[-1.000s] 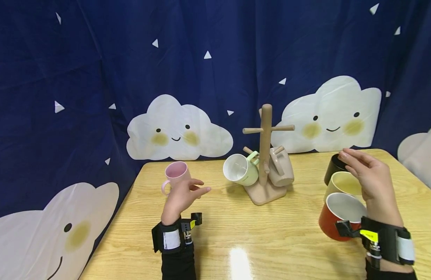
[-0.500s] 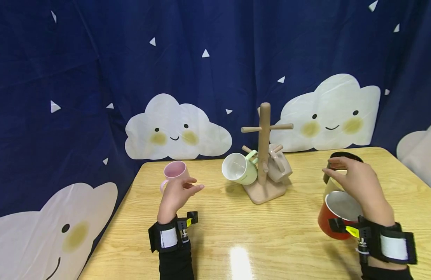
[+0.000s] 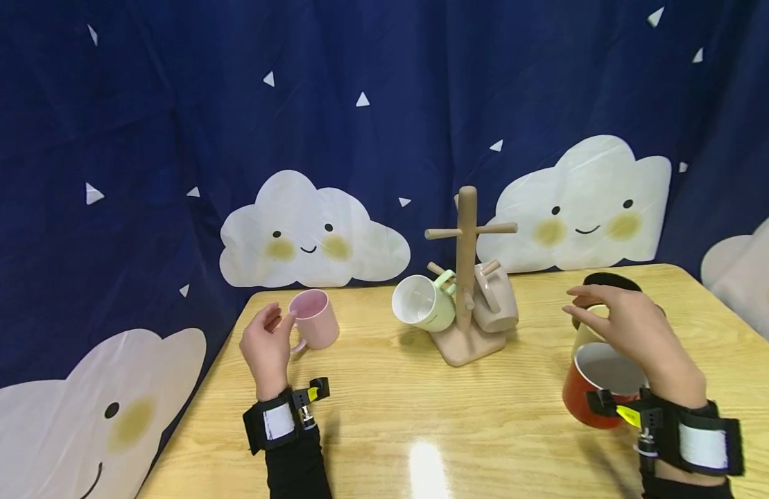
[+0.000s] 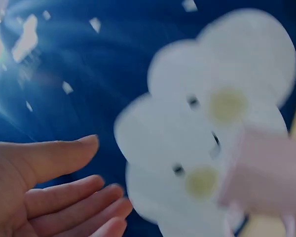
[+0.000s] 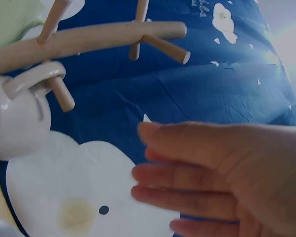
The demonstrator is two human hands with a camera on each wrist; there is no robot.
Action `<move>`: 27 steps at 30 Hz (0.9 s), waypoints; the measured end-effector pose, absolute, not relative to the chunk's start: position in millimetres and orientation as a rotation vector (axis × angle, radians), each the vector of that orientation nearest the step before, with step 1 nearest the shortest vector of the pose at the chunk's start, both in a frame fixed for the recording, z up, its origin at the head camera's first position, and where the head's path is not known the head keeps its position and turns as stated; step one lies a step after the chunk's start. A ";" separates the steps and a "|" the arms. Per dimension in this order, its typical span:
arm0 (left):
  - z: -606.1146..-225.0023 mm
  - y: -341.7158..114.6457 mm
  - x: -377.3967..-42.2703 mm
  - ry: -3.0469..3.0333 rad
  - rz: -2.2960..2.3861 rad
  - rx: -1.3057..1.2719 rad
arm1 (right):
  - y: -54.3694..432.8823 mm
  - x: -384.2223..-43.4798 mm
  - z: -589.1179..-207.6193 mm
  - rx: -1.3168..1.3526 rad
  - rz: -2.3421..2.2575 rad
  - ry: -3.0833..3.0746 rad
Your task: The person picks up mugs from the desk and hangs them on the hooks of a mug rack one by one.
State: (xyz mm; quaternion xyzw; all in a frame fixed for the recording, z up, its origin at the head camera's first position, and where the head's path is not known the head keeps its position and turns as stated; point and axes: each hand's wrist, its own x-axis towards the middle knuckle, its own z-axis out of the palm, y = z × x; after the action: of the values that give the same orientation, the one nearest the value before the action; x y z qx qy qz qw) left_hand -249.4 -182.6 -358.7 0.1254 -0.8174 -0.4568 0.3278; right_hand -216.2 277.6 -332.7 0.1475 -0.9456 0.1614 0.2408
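My left hand (image 3: 268,346) is beside the pink mug (image 3: 318,326), on its left near the handle. In the left wrist view its thumb and fingers stand apart with a gap to the pink mug (image 4: 271,173), which is blurred. My right hand (image 3: 640,333) hovers over a row of mugs: a black mug (image 3: 611,280) at the back, a yellow mug (image 3: 585,338) in the middle and a red mug (image 3: 580,398) in front. Its loosely bent fingers hold nothing in the right wrist view. The hand partly hides these mugs.
A wooden mug tree (image 3: 467,263) stands mid-table, its upper pegs bare. A pale green mug (image 3: 424,305) hangs on its left and a beige mug (image 3: 499,301) on its right. Behind the wooden table (image 3: 372,416) hangs a dark blue curtain (image 3: 334,41) with clouds.
My left hand has moved left, from in front of the pink mug to its handle side. My right hand has shifted left over the mugs, then stayed nearly still.
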 end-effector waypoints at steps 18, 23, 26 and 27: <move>-439.5 -219.0 -295.1 -2.349 -1.049 0.435 | 260.2 -219.6 -335.3 0.473 0.408 -2.538; -429.8 -214.4 -290.1 -2.313 -1.107 0.443 | 259.2 -219.4 -335.3 0.462 0.409 -2.584; -417.3 -212.3 -284.8 -2.288 -1.153 0.473 | 259.9 -219.4 -334.6 0.453 0.418 -2.599; -411.8 -212.3 -282.3 -2.280 -1.168 0.480 | 260.5 -219.5 -334.3 0.449 0.419 -2.603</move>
State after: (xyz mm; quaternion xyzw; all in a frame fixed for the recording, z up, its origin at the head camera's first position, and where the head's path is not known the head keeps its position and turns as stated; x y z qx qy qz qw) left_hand -282.3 -212.3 -411.8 0.1775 -0.8437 -0.4320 0.2645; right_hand -219.5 260.5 -334.3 0.1632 -0.9469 0.1525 0.2314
